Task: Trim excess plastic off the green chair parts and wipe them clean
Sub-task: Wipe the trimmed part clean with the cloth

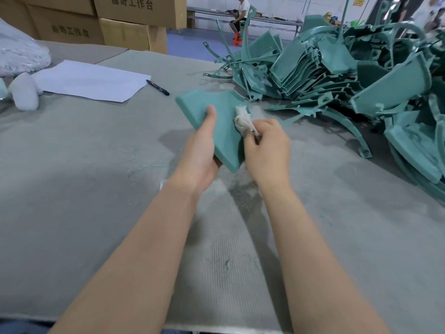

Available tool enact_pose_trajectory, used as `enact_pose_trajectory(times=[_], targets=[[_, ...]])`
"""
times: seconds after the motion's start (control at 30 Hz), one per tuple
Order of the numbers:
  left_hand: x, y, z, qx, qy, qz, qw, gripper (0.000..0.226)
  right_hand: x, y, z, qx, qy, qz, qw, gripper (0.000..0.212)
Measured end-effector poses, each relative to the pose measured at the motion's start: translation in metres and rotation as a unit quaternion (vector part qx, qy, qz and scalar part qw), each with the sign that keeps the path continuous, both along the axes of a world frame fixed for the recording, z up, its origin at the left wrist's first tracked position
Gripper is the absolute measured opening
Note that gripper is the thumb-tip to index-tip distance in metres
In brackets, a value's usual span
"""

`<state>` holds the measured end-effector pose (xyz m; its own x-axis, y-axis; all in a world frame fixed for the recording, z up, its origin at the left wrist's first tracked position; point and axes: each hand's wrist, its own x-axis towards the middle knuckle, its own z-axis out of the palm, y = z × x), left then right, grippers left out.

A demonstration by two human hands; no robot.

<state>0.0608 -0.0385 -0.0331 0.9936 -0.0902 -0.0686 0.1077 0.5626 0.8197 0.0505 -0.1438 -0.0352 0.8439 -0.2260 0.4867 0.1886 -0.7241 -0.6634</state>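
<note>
A flat green chair part [212, 112] is held tilted above the grey felt-covered table [96, 177]. My left hand [201, 155] grips its near edge, thumb lying on the top face. My right hand [267, 150] is closed around a crumpled whitish rag [242, 120], which presses on the part's right side. A large heap of green chair parts [349, 75] with curved runners lies on the table to the right.
White paper sheets [89, 80] and a black pen [157, 87] lie at the left. White bagged material [21, 54] sits at the far left edge. Cardboard boxes [125, 22] stand behind. A person [240, 15] sits on a stool in the background.
</note>
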Motion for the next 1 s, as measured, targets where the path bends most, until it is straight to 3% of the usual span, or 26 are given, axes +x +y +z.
enact_pose_trajectory(times=[0.1, 0.3, 0.4, 0.63, 0.8, 1.0], targets=[[-0.002, -0.007, -0.003, 0.021, -0.002, -0.013, 1.000, 0.037, -0.003, 0.004, 0.001, 0.017, -0.009, 0.003, 1.000, 0.017], [0.008, 0.015, 0.000, -0.081, -0.005, 0.035, 0.996, 0.041, -0.011, 0.032, 0.006, 0.039, -0.015, 0.165, 0.985, 0.010], [0.009, 0.024, 0.002, -0.096, -0.004, 0.025, 0.995, 0.047, -0.012, 0.034, 0.004, 0.051, -0.009, 0.194, 0.980, 0.011], [0.003, 0.018, 0.002, -0.095, 0.010, 0.013, 0.995, 0.041, 0.004, 0.007, -0.009, 0.034, -0.066, 0.049, 0.996, 0.018], [0.001, 0.020, 0.004, -0.104, 0.007, 0.002, 0.995, 0.033, 0.004, 0.004, -0.017, 0.068, -0.162, -0.032, 0.984, 0.016], [0.000, 0.026, 0.006, -0.079, 0.032, -0.014, 0.996, 0.025, 0.011, -0.012, -0.014, 0.105, -0.195, -0.081, 0.972, 0.017]])
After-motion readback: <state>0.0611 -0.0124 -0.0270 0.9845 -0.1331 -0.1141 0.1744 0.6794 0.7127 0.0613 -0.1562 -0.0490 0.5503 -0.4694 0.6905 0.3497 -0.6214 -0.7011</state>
